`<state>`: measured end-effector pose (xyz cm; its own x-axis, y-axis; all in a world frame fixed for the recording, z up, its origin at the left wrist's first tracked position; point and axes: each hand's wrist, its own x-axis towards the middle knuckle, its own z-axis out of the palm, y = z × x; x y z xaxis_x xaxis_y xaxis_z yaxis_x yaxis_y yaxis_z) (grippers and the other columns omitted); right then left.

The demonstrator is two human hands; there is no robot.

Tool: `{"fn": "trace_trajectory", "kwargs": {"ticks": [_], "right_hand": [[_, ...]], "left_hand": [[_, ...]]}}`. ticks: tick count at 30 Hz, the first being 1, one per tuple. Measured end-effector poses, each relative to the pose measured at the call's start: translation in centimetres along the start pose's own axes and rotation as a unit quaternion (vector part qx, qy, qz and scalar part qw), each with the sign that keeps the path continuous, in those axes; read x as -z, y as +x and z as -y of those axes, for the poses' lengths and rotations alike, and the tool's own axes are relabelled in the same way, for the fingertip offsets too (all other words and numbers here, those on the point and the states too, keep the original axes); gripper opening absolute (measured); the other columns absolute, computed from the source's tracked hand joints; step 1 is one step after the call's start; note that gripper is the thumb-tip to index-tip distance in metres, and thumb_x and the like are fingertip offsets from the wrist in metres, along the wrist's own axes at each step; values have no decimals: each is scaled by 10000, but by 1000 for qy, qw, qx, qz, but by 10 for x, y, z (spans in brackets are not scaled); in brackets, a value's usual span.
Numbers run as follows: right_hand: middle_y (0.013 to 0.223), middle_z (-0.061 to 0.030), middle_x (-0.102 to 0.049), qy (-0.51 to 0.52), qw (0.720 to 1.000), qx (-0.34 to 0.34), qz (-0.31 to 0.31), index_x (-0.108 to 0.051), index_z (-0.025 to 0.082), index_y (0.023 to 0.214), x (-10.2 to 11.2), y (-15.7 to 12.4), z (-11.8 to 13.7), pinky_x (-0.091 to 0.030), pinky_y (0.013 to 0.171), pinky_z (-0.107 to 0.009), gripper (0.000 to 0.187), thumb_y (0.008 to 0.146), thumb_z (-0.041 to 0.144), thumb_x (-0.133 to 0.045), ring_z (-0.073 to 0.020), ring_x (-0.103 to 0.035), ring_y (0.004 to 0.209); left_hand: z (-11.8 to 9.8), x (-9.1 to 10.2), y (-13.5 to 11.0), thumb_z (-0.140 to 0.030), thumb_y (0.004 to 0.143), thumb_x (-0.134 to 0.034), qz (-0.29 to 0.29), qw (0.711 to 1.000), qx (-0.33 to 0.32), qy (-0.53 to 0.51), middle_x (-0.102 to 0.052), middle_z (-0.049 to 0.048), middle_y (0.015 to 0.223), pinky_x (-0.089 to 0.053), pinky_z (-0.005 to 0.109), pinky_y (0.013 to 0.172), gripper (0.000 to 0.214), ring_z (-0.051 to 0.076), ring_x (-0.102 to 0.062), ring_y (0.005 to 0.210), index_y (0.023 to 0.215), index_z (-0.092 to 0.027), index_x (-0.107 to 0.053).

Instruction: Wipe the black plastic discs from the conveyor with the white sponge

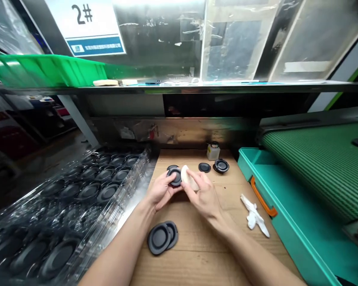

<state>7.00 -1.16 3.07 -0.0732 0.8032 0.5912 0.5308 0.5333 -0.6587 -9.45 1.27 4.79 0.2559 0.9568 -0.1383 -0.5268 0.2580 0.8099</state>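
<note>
My left hand point(162, 190) grips a round black plastic lid point(175, 177) by its edge, thumb on its upper face. Closed on a white cloth pad point(188, 178), my right hand point(203, 192) holds it against the right side of that lid. Part of another black piece point(172, 167) shows just behind the held one. Nearer to me, two overlapping black lids point(159, 239) lie on the cardboard point(197, 264). Farther back on the cardboard are a flat black lid point(204, 167) and a shinier stack of black lids point(221, 166).
Clear plastic trays point(107, 222) with several black lids stand at left. A small bottle point(213, 151) is at the back. To the right are a crumpled white cloth point(254, 216), a teal bin point(286, 206) with an orange handle, and a green conveyor belt point(319, 159). A shelf overhead carries a green basket point(47, 71).
</note>
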Motion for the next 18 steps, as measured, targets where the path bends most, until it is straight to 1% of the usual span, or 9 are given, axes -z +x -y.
{"fn": "trace_trajectory", "kwargs": {"ticks": [3,5,6,9,11,13,14,17,18], "right_hand": [[1085,-94,-564,-33,999,5,-4,-575,233,1323,-23,-5,4,-500,889,-343,420,920,352,-581,-220,-558,1005],[1091,-104,-549,-65,998,4,-6,-574,237,1329,-31,-12,6,-508,870,-356,416,930,354,-563,-232,-548,1005],[1090,-108,-543,-79,997,3,-3,-569,240,1336,-33,-16,8,-512,854,-362,416,938,360,-548,-237,-544,999],[1107,-126,-532,-118,993,14,11,-540,241,1367,-35,-20,14,-514,834,-385,428,960,365,-499,-252,-526,999],[1097,-133,-536,-143,990,11,2,-556,236,1353,-34,-17,15,-510,829,-399,413,966,359,-478,-259,-517,993],[1054,-131,-543,-157,987,-6,-15,-589,227,1315,-32,-15,15,-509,817,-396,387,969,353,-468,-258,-511,977],[1039,-129,-544,-159,987,-11,-13,-595,224,1306,-30,-15,15,-508,808,-391,383,970,352,-464,-256,-508,967],[1048,-131,-540,-162,986,22,27,-574,223,1329,-27,-18,16,-501,798,-381,398,974,353,-453,-252,-497,948],[1051,-132,-540,-168,985,29,31,-575,225,1328,-27,-19,16,-497,801,-381,396,973,352,-453,-252,-495,946]], "left_hand": [[3,-2,-3,-312,946,-509,57,993,38,-96,-660,144,1183,-504,406,976,321,249,-628,1102,1192,-131,-611],[8,-2,-5,-397,962,-461,79,986,64,-133,-659,156,1192,-474,417,1017,403,265,-617,1131,1217,-121,-605],[11,-2,-6,-413,965,-448,81,984,72,-142,-659,160,1194,-461,421,1031,425,270,-615,1137,1229,-117,-600],[19,-1,-6,-401,968,-441,72,983,90,-147,-653,162,1215,-425,416,1070,440,268,-607,1157,1270,-111,-577],[22,-1,-6,-375,972,-442,77,983,83,-142,-643,154,1242,-406,409,1088,431,259,-597,1176,1295,-116,-562],[22,-1,-6,-351,975,-439,89,984,73,-137,-631,149,1265,-395,402,1099,420,251,-588,1191,1304,-117,-556],[22,-1,-5,-344,976,-439,92,984,72,-132,-625,149,1275,-393,403,1102,416,250,-585,1195,1303,-116,-556],[20,-1,-5,-344,973,-445,80,988,71,-114,-603,155,1309,-396,431,1101,415,265,-582,1198,1303,-119,-554],[19,-1,-5,-347,974,-442,76,989,65,-110,-598,158,1316,-397,435,1100,419,268,-581,1199,1304,-116,-553]]}}
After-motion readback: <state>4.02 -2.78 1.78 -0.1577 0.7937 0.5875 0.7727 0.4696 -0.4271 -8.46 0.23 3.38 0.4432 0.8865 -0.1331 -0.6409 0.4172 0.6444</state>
